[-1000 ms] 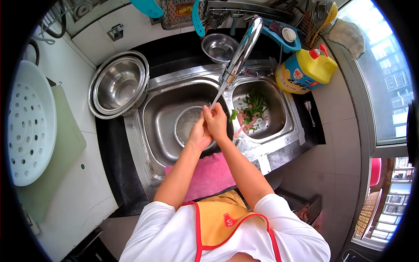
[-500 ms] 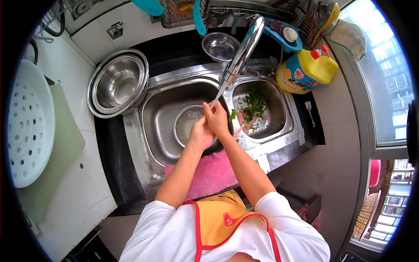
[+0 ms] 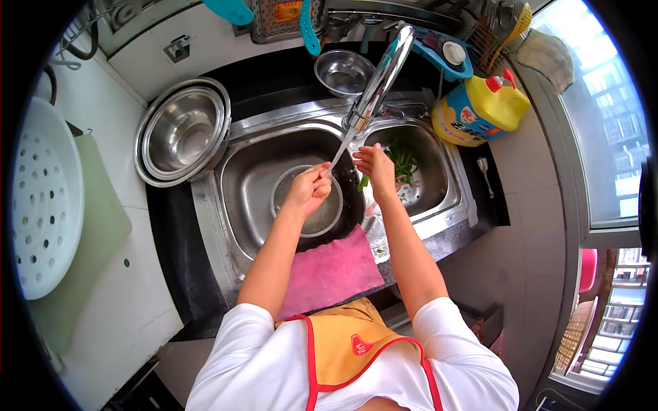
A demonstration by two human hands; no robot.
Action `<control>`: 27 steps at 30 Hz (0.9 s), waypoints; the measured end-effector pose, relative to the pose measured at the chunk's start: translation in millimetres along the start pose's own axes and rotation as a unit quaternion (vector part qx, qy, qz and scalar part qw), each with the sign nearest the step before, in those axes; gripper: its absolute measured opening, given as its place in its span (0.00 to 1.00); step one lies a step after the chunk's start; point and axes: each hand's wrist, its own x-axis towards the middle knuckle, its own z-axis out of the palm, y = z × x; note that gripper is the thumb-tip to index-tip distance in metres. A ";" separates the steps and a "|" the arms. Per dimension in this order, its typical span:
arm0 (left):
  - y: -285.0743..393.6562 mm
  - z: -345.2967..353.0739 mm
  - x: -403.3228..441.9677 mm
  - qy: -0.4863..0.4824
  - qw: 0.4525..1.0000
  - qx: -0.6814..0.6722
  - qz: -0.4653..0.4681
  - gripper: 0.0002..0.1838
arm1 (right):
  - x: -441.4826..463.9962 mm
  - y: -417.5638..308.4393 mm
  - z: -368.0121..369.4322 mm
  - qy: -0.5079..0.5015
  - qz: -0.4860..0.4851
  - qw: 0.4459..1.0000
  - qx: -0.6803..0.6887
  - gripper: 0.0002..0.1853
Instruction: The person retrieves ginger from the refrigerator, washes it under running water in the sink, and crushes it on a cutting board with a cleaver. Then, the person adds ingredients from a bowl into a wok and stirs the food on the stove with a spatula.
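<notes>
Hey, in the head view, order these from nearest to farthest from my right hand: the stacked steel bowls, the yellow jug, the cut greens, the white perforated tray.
From your right hand:
1. Cut greens, right basin.
2. Yellow jug, behind, right.
3. Stacked steel bowls, left of sink.
4. White perforated tray, far left.

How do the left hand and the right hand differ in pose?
The left hand curls its fingers; the right hand extends them more. The left hand meets the running water above the bowl; the right hand is beside the water, nearer the right basin. Both are bare.
</notes>
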 end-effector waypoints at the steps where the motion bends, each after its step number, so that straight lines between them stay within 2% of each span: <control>1: -1.3 3.4 1.5 0.008 0.998 0.057 -0.002 0.09 | 3.0 -3.4 -4.1 0.006 -0.006 1.000 0.002 0.25; 4: -8.6 13.3 6.0 0.056 0.993 0.101 -0.032 0.12 | 15.6 -11.1 -15.0 0.011 -0.029 1.000 0.004 0.23; 5: -10.1 16.1 7.9 0.052 0.993 0.104 -0.034 0.12 | 23.2 -13.4 -18.3 0.034 -0.082 0.995 -0.034 0.22; 7: -14.3 18.8 7.6 0.124 0.984 0.128 -0.031 0.17 | 39.4 -18.0 -27.9 0.090 -0.163 0.978 -0.089 0.19; 8: -10.7 11.7 6.3 0.061 0.987 0.136 -0.055 0.20 | 51.6 -19.4 -32.4 0.146 -0.227 0.949 -0.163 0.17; 9: -14.2 7.1 8.8 0.060 0.987 0.139 -0.057 0.20 | 60.6 -18.4 -36.4 0.200 -0.288 0.907 -0.234 0.15; 10: -18.6 6.9 10.4 0.068 0.990 0.111 -0.044 0.19 | 57.4 -29.9 -34.9 0.229 -0.304 0.874 -0.303 0.14; 11: -22.0 6.4 11.7 0.076 0.993 0.083 -0.031 0.18 | 60.9 -31.8 -36.2 0.231 -0.305 0.874 -0.301 0.14; 12: -24.2 5.0 11.6 0.104 0.990 0.095 -0.009 0.12 | 64.3 -37.2 -35.7 0.226 -0.327 0.843 -0.363 0.15; 13: -24.1 10.5 8.8 0.104 0.990 0.096 -0.009 0.12 | 70.3 -38.0 -37.9 0.219 -0.347 0.808 -0.422 0.16; 14: -23.5 15.5 4.9 0.100 0.984 0.145 0.008 0.10 | 75.8 -38.5 -40.0 0.180 -0.320 0.831 -0.418 0.19; 16: -19.8 13.2 1.3 0.096 0.976 0.193 0.026 0.10 | 80.0 -41.2 -42.1 0.167 -0.310 0.831 -0.430 0.19; 18: -11.6 -1.5 1.3 0.007 0.972 0.237 -0.007 0.11 | 78.1 -45.6 -41.9 0.150 -0.285 0.842 -0.433 0.20; 27: -8.3 22.3 -17.7 0.049 0.968 0.248 -0.001 0.12 | 78.6 -49.6 -42.2 0.140 -0.258 0.844 -0.448 0.20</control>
